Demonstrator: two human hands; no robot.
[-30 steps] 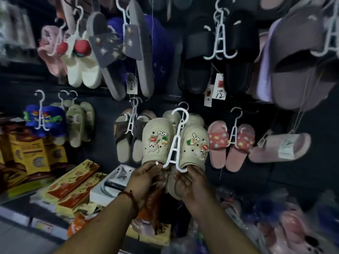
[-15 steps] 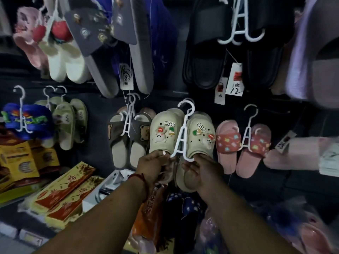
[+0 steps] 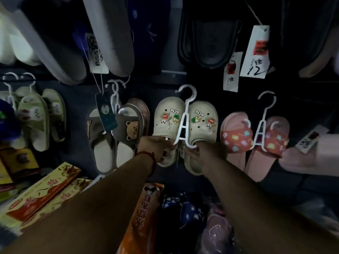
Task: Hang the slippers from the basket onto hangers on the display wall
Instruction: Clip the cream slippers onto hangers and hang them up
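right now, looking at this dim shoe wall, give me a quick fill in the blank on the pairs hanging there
The beige rubber clogs with charms sit on a white plastic hanger shaped like the letter ___.
The brown fabric slipper to their left shows a ___ face.
The slippers with red patterned straps to their right have ___ soles.
The large white paper tag above reads ___.
Missing words: A; bear; pink; 12

Left forearm (image 3: pixel 110 195), right forearm (image 3: pixel 247 191): bare, stretched forward and up, converging. Left hand (image 3: pixel 156 146): red thread band (image 3: pixel 147 155) at wrist, fingers curled onto cream slipper pair (image 3: pixel 167 116) at left heel opening. Right hand (image 3: pixel 202 150): fingers curled into right heel opening. Hands near each other, apart.
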